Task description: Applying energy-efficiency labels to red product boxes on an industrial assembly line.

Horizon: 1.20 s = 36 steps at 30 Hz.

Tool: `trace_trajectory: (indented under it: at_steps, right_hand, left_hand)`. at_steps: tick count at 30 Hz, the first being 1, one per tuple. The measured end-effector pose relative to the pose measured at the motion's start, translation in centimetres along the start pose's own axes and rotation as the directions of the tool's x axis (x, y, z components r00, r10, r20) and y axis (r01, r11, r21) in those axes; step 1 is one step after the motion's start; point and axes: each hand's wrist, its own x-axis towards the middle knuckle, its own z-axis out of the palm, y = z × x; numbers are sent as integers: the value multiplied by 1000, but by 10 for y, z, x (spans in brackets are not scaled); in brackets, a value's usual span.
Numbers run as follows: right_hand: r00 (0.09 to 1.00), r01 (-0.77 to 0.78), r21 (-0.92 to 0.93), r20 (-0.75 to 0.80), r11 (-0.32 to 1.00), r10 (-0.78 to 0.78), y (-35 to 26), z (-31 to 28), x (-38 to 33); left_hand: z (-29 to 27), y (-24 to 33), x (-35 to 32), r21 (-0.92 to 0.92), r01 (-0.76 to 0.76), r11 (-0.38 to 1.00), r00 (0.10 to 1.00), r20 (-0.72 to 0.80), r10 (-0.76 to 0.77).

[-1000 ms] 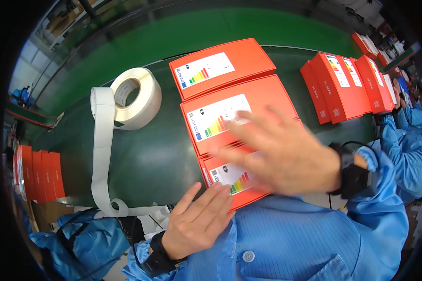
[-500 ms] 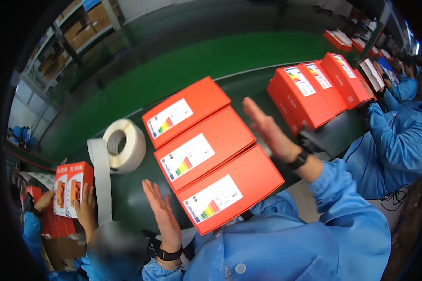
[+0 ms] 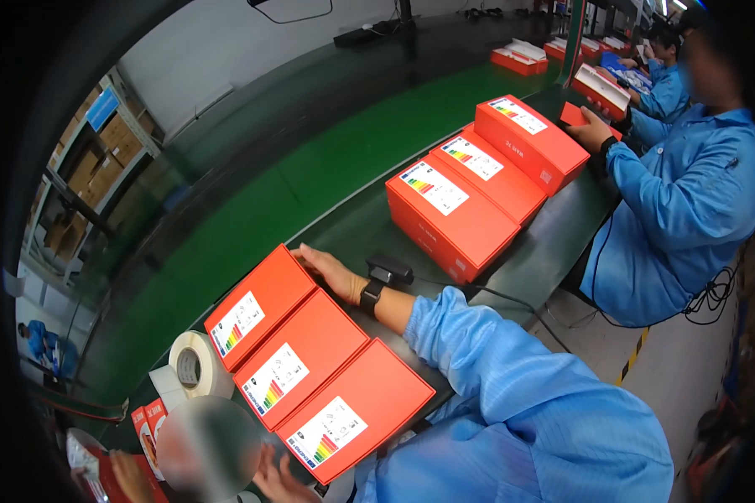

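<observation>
Right hand (image 3: pixel 334 272) now in at the far box (image 3: pixel 283 287), fingers extended along its end; pressure cannot be told. Bench (image 3: pixel 554 235) bears three red boxes (image 3: pixel 320 342) abreast, roll (image 3: pixel 216 375) just beside. Left hand (image 3: pixel 280 481) near their lower end, fingers loosely parted, partly cut off. Labels (image 3: pixel 278 377) on all three tops; none looks left bare.

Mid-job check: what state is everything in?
Three red boxes in front: closed, labelled, side by side
Label roll: partly unwound
Red boxes to the right: closed, labelled
Co-worker's box: open, held
Right hand: open, at farthest box
Left hand: open, by nearest box
</observation>
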Motion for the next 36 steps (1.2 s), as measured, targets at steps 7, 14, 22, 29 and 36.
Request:
trace_trajectory:
  at_steps: [7, 14, 22, 29, 36]
  right_hand:
    - [991, -124, 78, -39, 989, 127, -2, -8, 8]
    - [976, -48, 30, -213, 998, 53, -8, -2, -23]
    - [870, 103, -257, -444, 961, -212, -27, -10, -109]
    - [955, -71, -329, -296, 942, -31, -54, 2, -134]
    - [974, -152, -161, -190, 975, 120, -59, 2, -114]
  left_hand:
    - [-40, -13, -53, 755, 59, 654, 499, 545, -674]
    - [27, -1, -45, -320, 782, 535, 623, 444, -645]
    - [-8, -32, 65, -161, 351, 923, 915, 269, -301]
    - [-51, -78, 77, 58, 92, 994, 992, 82, -96]
    - [1, -46, 70, -9, 123, 992, 992, 33, -122]
